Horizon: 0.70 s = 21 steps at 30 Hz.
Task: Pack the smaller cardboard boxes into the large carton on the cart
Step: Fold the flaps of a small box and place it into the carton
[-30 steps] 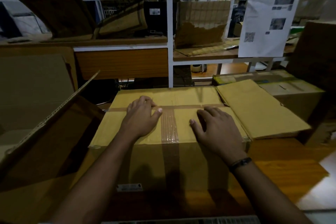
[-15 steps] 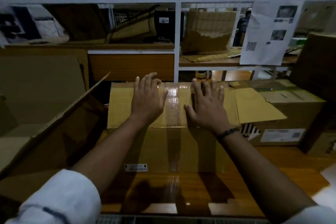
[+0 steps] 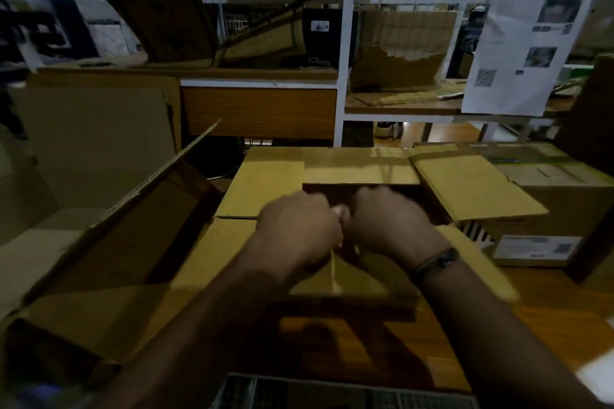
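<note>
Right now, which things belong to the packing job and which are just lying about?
Job: left hand, right hand, the box whose flaps they grip, open carton at left, labelled box at right.
Lying about: printed sheet, cardboard on the shelf.

Dim, warm indoor light; motion-blurred hands (image 3: 345, 229), dark shadowed foreground, wide-angle bowing at edges.

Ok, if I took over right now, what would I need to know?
Left hand and right hand: both curled over the middle box, blurred; grip unclear.
The middle box sits on the table, its top partly open with a dark gap showing.
The large open carton stands at left, the right box at right.
Done: no box seen in the carton.
Left: pack them.
</note>
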Available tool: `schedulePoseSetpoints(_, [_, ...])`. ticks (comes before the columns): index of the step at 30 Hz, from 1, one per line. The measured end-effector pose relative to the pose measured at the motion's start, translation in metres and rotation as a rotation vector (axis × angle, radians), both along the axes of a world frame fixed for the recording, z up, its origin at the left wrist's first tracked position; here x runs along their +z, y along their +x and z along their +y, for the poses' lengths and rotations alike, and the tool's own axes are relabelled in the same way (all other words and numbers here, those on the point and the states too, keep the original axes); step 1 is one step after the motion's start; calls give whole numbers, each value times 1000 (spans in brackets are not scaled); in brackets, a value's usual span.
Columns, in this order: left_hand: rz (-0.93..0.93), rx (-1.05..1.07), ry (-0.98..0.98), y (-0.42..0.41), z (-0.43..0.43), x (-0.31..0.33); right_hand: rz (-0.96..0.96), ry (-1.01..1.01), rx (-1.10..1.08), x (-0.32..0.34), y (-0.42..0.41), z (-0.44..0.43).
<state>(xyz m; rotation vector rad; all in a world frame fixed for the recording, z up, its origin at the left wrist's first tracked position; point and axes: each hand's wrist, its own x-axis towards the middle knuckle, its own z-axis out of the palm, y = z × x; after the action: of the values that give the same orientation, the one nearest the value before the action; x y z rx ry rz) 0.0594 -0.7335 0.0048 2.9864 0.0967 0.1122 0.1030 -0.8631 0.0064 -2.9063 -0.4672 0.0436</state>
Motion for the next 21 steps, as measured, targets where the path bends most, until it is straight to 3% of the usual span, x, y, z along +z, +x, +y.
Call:
schedulePoseSetpoints(2, [57,-35,63,7,0,-32,63,-156,51,-40,12,7])
schedulePoseSetpoints(4, [-19,-64,184,13,3,-61,-26,-236,110,-75,21,6])
schedulePoseSetpoints(8, [-251,-62,54,12,5,-101,-319,-23,180,-111,27,-5])
schedulePoseSetpoints(11, [-319,-94,-62,12,6,-110,-349,27,167,-114,27,-7])
schedulePoseSetpoints(16, [-222,-254,-46,13,10,-95,-260,104,139,-105,20,-5])
schedulePoseSetpoints(21, [-48,-236,-6,25,18,-80,-215,147,151,-101,3,-8])
